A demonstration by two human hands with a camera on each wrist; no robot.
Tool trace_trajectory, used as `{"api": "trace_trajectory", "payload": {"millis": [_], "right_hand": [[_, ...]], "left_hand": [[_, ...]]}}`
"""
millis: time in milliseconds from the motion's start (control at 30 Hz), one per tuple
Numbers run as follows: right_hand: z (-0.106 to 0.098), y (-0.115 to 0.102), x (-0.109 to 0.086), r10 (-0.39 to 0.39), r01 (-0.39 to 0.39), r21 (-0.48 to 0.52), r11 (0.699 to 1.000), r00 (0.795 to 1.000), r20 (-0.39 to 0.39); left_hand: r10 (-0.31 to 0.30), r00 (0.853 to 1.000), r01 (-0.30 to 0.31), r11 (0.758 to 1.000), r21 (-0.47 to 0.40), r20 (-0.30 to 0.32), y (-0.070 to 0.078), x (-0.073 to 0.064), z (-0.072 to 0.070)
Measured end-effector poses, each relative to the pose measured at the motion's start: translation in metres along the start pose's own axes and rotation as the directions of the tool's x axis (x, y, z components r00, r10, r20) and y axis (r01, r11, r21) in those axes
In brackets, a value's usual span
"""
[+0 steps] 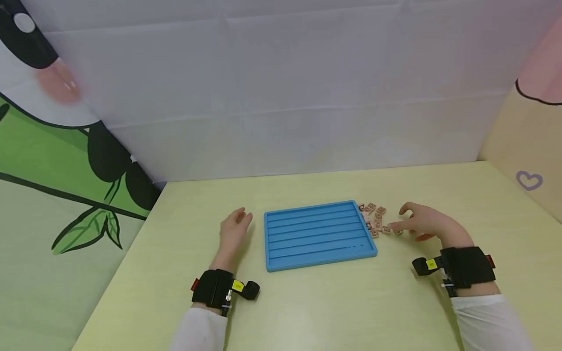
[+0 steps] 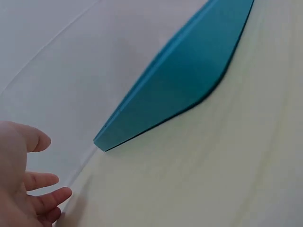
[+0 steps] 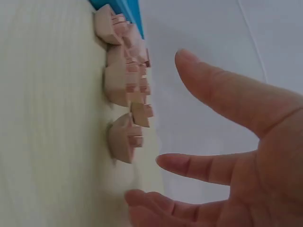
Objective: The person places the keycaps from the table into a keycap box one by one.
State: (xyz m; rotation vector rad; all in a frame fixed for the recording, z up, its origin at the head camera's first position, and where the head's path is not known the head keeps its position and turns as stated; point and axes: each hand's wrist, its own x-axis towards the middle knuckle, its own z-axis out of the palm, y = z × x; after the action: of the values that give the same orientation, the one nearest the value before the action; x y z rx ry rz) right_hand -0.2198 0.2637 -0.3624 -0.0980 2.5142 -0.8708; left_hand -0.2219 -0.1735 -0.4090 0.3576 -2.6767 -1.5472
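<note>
A blue tray [image 1: 316, 237] with raised parallel ridges lies flat on the table, and its side wall [image 2: 180, 71] shows in the left wrist view. Beside its right edge lies a cluster of small pinkish blocks [image 1: 378, 224], dark markings on their tops. In the right wrist view these blocks [image 3: 116, 82] have rounded bodies and raised parts on one face. My right hand [image 1: 423, 223] hovers at the cluster's right side, thumb and fingers spread with nothing between them. To the left of the tray, my left hand [image 1: 233, 234] holds nothing, its fingers loosely bent.
The pale yellow table [image 1: 325, 307] runs back to a white cloth backdrop [image 1: 307, 97]. Printed panels stand at the left [image 1: 66, 195] and right [image 1: 522, 146]. Each wrist carries a black strap with a small camera [image 1: 251, 290] sticking out.
</note>
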Motion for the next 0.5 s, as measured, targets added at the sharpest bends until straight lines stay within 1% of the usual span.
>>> {"api": "trace_trajectory", "payload": {"millis": [67,167,200,400,500], "right_hand": [[0.003,-0.001,0.002,0.004,-0.004,0.005,1.000,1.000,0.001],[0.005,-0.002,0.005,0.002,-0.002,0.000,1.000,1.000,-0.008],[0.005,-0.002,0.005,0.005,-0.006,-0.004,1.000,1.000,-0.008],[0.009,0.000,0.007,-0.016,0.015,-0.041,0.999,1.000,-0.020],[0.012,0.001,0.008,-0.047,0.045,-0.053,0.998,0.998,-0.042]], "left_hand": [[0.049,0.998,-0.048,0.998,0.050,-0.026,-0.002,-0.001,0.003],[0.124,0.991,-0.119,0.987,0.109,-0.041,-0.005,-0.001,0.005],[0.141,0.989,-0.135,0.983,0.127,-0.043,-0.005,-0.001,0.006],[0.192,0.981,-0.185,0.962,0.202,-0.019,-0.009,0.001,0.007],[0.212,0.977,-0.204,0.953,0.224,-0.013,-0.009,0.000,0.008]]}}
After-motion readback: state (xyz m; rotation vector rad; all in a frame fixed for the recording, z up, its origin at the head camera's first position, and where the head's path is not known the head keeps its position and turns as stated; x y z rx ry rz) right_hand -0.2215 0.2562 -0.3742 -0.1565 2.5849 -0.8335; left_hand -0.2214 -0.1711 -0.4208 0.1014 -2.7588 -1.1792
